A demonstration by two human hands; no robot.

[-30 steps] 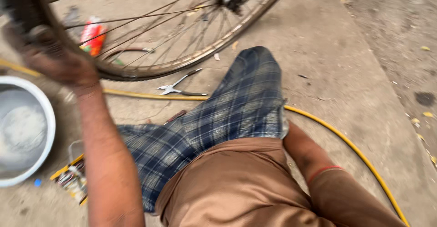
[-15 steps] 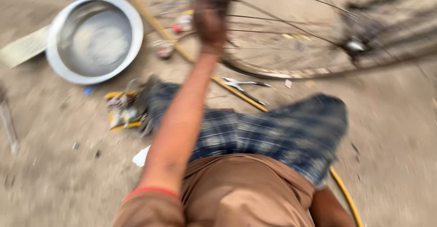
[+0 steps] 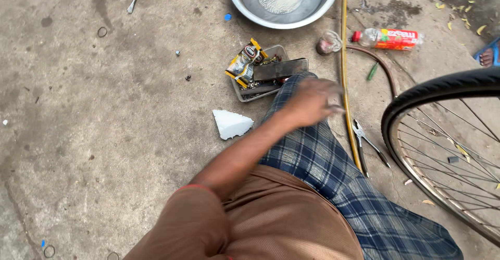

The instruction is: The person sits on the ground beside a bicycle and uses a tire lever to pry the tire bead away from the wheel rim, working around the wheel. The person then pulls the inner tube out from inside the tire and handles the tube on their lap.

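Left hand (image 3: 311, 101) blurred above the blue checked knee; fingers loosely spread, holding nothing. Just beyond it: small grey metal tray of bits (image 3: 260, 72). Steel pliers (image 3: 364, 145) lie right of the hand, beside the yellow hose (image 3: 346, 83). Black bicycle wheel (image 3: 442, 88) at right edge. Round steel basin (image 3: 284, 2) far. Bare concrete floor (image 3: 104, 109) wide open left. Right hand out of sight.

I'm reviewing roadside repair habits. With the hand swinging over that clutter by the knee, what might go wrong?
The left hand, blurred in motion and holding nothing visible, could knock the small tray of parts and scatter them on the concrete. The pliers and yellow hose lie close to the bicycle wheel; either might snag the spokes or trip someone.
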